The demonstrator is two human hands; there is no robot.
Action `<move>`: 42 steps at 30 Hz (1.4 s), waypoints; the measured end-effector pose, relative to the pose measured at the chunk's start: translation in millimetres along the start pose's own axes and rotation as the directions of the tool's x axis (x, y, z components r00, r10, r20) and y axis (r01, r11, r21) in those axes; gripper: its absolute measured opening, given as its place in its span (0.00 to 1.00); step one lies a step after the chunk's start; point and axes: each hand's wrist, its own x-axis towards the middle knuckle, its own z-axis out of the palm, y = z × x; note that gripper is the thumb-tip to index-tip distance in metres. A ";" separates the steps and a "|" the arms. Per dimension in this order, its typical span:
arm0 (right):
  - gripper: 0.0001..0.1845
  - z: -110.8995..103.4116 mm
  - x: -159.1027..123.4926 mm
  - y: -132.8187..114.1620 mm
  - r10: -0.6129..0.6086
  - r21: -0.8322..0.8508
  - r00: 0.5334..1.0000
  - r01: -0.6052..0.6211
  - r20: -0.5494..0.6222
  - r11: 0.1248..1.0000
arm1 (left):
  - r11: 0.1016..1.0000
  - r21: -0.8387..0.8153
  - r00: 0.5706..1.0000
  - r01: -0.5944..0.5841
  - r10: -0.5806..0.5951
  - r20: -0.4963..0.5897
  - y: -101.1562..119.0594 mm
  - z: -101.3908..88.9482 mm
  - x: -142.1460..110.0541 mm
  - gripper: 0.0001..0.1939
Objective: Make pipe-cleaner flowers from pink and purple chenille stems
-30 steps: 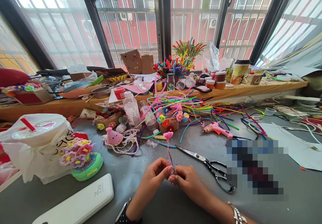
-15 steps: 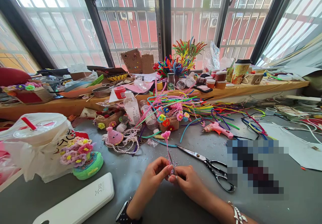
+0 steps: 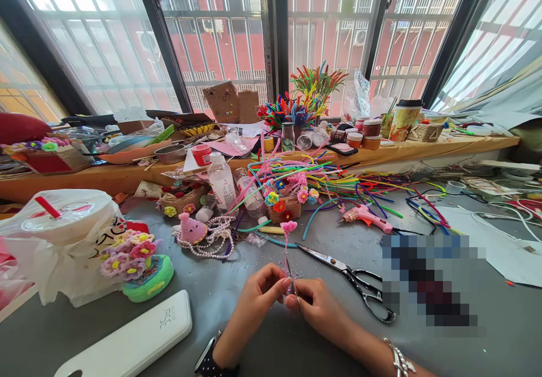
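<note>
My left hand (image 3: 263,288) is closed, thumb and fingers pinching the thin stem of a pink pipe-cleaner flower (image 3: 288,227). Its fuzzy bloom stands upright above the fingertips. Close beside it, my right hand (image 3: 317,301) pinches a slim, pointed metal tool (image 3: 288,265) that looks like tweezers; its tip rises along the stem. The fingertips of both hands nearly meet, and the lower stem is hidden among them. Black-handled scissors (image 3: 345,272) lie partly open just beyond my right hand, touching neither hand.
A pink glue gun (image 3: 366,218) and a heap of coloured pipe cleaners (image 3: 339,182) lie behind. On the left are a white power bank (image 3: 131,334), a green flower-topped ornament (image 3: 150,281) and a bagged drink cup (image 3: 70,230). Pearl strings (image 3: 212,241) surround a pink crocheted figure (image 3: 191,230).
The pink bloom has swung a little to the right and now sits more directly above the tool's tip. Both hands keep almost the same place and grip.
</note>
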 end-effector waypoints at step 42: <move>0.26 -5.3 4.1 4.8 0.190 0.422 0.982 -0.168 -0.010 0.891 | 0.969 -0.174 0.962 -0.176 0.131 -0.240 -2.7 -2.7 -1.3 0.08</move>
